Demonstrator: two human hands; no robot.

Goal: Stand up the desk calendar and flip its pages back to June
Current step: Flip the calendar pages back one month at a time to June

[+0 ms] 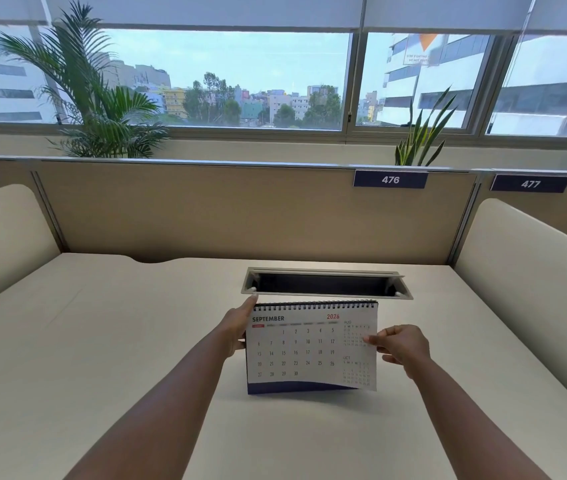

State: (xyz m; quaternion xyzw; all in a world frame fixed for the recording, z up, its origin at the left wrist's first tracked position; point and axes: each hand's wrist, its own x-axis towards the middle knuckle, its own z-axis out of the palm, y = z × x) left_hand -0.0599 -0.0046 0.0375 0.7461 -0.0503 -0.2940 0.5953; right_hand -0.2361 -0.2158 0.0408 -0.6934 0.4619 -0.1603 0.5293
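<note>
While the desk calendar stands mid-desk showing SEPTEMBER | left hand grips its left edge — steadying | right hand pinches the front page's right edge, lower corner lifted | spiral binding runs left-right along top — flip goes up and over, three pages to June

A beige desk meets a tan partition labelled 476 and 477, below wide daylit windows.

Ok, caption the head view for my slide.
Left hand steadies the upright desk calendar showing September while right hand pinches its front page.
</note>
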